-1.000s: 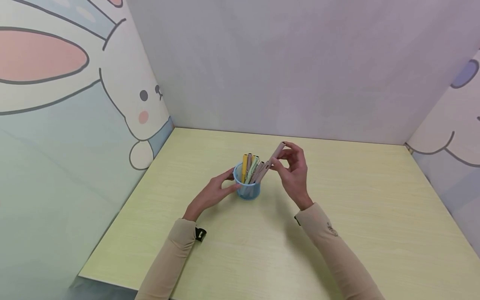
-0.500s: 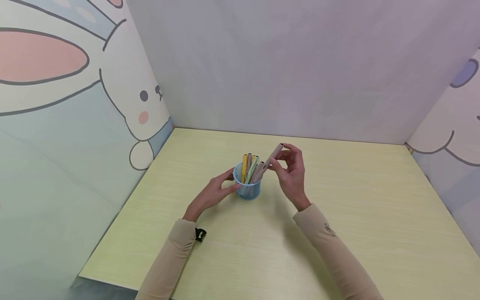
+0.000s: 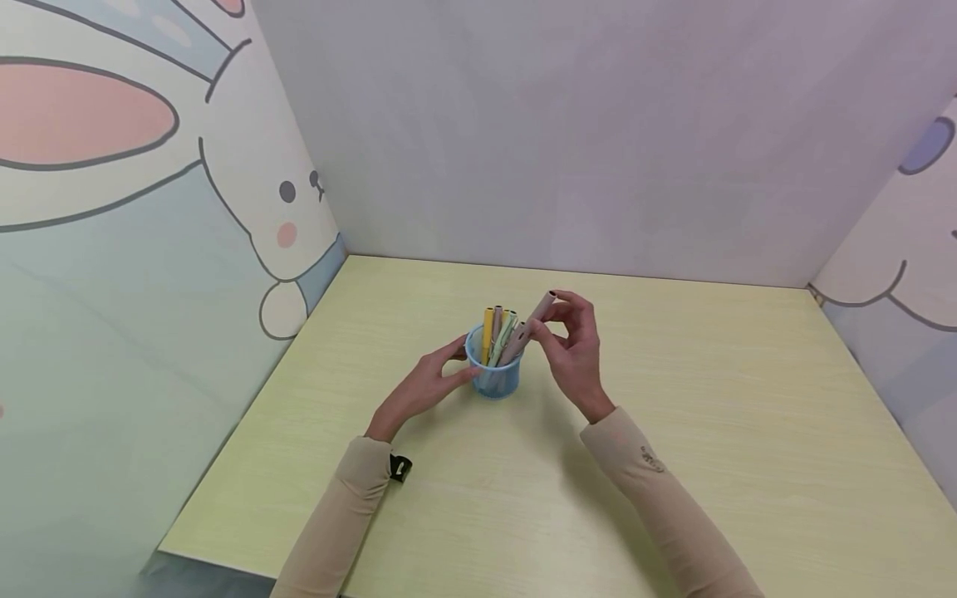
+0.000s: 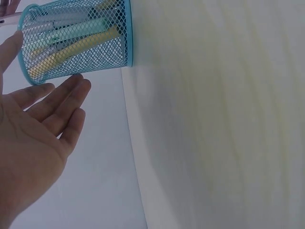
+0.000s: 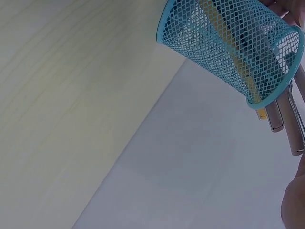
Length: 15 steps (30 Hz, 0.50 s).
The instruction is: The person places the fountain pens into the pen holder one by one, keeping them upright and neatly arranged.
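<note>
A light-blue mesh pen holder [image 3: 497, 384] stands upright on the table with several pens in it, among them a yellow pen [image 3: 488, 332] and a pale green pen [image 3: 504, 336]. My left hand [image 3: 420, 387] holds it by the rim from the left, thumb at the front and fingers round the far side. Between the thumb and fingers of my right hand [image 3: 574, 357] is a greyish-pink pen [image 3: 542, 306], tilted, its lower end at the holder's right rim. Through the mesh [image 4: 78, 38], pens show in the left wrist view. The right wrist view catches pen ends [image 5: 289, 126] jutting past the rim.
The pale yellow wooden table [image 3: 710, 415] extends on all sides of the holder. A plain grey wall [image 3: 561, 149] rises behind it. Cartoon-printed panels [image 3: 149, 291] stand at the left and right.
My right hand has moved left and slightly down with the greyish-pink pen, whose lower end has slid further into the holder. The left hand and the holder stay in place.
</note>
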Each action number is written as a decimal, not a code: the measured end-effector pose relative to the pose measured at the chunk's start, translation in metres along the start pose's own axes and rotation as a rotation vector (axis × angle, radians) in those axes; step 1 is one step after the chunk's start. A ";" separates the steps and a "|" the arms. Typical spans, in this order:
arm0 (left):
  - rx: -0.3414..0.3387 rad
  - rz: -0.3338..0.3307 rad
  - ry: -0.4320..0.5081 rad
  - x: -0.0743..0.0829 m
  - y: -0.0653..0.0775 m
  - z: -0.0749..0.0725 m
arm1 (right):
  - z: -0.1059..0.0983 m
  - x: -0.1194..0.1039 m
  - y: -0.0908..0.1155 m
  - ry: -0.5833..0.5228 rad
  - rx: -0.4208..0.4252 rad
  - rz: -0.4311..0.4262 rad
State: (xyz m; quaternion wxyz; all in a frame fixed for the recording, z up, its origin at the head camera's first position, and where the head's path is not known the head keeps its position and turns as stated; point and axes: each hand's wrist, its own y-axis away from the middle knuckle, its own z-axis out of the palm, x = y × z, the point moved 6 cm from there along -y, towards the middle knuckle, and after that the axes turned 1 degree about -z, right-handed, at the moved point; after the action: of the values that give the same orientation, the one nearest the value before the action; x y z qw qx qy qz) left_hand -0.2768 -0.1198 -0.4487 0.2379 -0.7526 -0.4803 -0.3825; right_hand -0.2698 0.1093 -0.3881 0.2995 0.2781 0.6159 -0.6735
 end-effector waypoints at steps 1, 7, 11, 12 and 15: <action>0.000 0.002 0.001 0.000 0.000 0.000 | 0.001 0.000 0.000 0.004 -0.003 0.001; 0.002 0.010 0.010 0.000 0.000 0.000 | 0.002 0.000 0.002 0.036 -0.016 -0.006; 0.005 -0.001 0.015 0.001 0.001 0.000 | 0.002 -0.001 0.003 0.058 -0.021 -0.021; 0.006 -0.004 0.017 0.001 0.001 0.000 | 0.002 -0.001 0.003 0.064 -0.024 -0.023; 0.009 -0.009 0.020 0.002 0.001 0.000 | 0.003 0.000 0.003 0.077 -0.033 -0.024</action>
State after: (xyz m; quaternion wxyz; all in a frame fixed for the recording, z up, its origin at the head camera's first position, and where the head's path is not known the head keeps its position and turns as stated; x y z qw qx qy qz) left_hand -0.2759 -0.1192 -0.4475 0.2444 -0.7455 -0.4830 -0.3889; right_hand -0.2672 0.1066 -0.3901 0.2721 0.2912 0.6414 -0.6556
